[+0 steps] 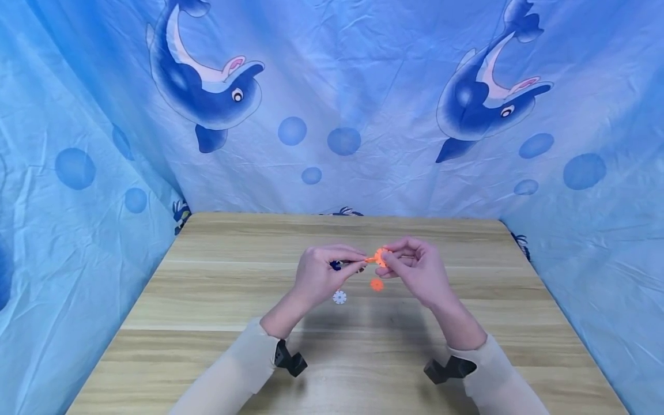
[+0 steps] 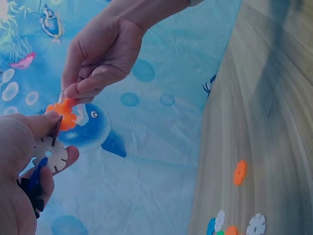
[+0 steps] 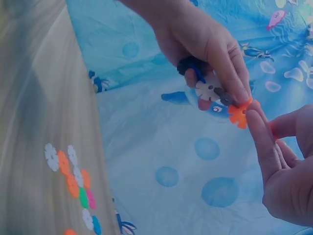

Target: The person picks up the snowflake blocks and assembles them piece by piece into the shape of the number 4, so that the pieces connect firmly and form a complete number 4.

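Observation:
My left hand (image 1: 323,271) pinches an orange notched plastic disc (image 2: 66,117), seen edge-on in the head view. Joined to it in a chain, under the same hand, are a brown piece (image 3: 223,96), a white notched disc (image 3: 207,89), a blue piece (image 2: 36,175) and a black piece (image 2: 32,198). Between thumb and fingers my right hand (image 1: 422,274) holds another orange notched disc (image 1: 383,257), meeting the left one at its edge. How deeply their slots engage is hidden by the fingertips. Both hands are raised above the table.
On the wooden table (image 1: 207,300) lie a loose white disc (image 1: 339,297) and an orange disc (image 1: 377,285). More discs, among them a green one (image 3: 83,198) and a pink one (image 3: 91,199), lie close by. A blue dolphin-print curtain (image 1: 321,69) surrounds the table's back and sides.

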`<control>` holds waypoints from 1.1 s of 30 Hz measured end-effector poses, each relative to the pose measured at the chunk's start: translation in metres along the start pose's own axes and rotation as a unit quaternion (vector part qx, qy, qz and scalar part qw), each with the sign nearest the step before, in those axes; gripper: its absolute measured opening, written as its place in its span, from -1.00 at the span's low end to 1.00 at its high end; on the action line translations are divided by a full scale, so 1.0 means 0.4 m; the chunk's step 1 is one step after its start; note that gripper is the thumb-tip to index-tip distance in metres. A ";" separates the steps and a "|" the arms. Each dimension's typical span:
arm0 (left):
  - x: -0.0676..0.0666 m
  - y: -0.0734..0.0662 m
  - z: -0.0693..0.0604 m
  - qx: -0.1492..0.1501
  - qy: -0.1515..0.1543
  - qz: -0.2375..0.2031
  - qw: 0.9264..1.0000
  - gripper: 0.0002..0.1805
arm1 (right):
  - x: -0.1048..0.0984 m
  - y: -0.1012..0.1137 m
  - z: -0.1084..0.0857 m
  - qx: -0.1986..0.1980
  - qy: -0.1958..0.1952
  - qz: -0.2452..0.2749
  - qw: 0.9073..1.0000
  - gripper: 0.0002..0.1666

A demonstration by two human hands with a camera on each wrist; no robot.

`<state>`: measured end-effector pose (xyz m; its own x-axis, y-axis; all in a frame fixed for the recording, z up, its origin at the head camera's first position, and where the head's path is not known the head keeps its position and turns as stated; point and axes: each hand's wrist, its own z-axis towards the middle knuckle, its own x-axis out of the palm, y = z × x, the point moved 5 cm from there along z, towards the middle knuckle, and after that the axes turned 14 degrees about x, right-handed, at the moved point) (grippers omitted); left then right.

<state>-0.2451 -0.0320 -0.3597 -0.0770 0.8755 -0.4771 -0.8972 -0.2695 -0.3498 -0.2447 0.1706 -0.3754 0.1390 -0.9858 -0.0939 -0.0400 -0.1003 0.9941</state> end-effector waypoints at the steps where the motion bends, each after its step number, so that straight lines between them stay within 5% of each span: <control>1: -0.002 -0.003 0.001 0.010 -0.003 0.010 1.000 -0.93 | 0.001 0.004 -0.001 -0.008 0.001 -0.005 1.000 -0.77; 6: -0.011 -0.016 0.004 0.052 -0.021 0.044 0.997 -0.92 | 0.010 0.021 -0.009 -0.051 0.004 -0.011 0.999 -0.80; 11: -0.010 -0.018 0.008 0.056 -0.026 0.043 0.997 -0.93 | 0.017 0.030 -0.009 -0.081 -0.003 -0.012 0.997 -0.82; 18: -0.022 0.016 0.007 -0.019 -0.043 -0.030 0.998 -0.93 | -0.001 0.016 0.029 -0.060 -0.005 -0.033 0.998 -0.75; 21: -0.038 0.031 0.000 -0.048 -0.055 -0.050 0.996 -0.94 | -0.013 -0.029 0.056 -0.036 -0.003 -0.116 0.993 -0.77; 23: -0.048 0.042 -0.009 -0.074 -0.058 -0.067 0.993 -0.95 | -0.012 -0.076 0.075 -0.023 0.007 -0.210 0.977 -0.80; 27: -0.054 0.069 -0.031 -0.148 -0.064 -0.130 0.978 -0.95 | 0.007 -0.176 0.099 -0.013 0.038 -0.400 0.916 -0.72; 30: -0.059 0.083 -0.042 -0.200 -0.074 -0.167 0.963 -0.93 | 0.022 -0.233 0.108 0.002 0.054 -0.470 0.881 -0.62; 33: -0.064 0.090 -0.046 -0.227 -0.077 -0.173 0.955 -0.86 | 0.032 -0.267 0.114 0.006 0.050 -0.507 0.861 -0.61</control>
<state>-0.2675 -0.0716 -0.3748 0.0953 0.9830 -0.1572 -0.6018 -0.0689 -0.7956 -0.2840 0.1625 -0.4851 0.1930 -0.3751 -0.9067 0.1417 -0.9037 0.4040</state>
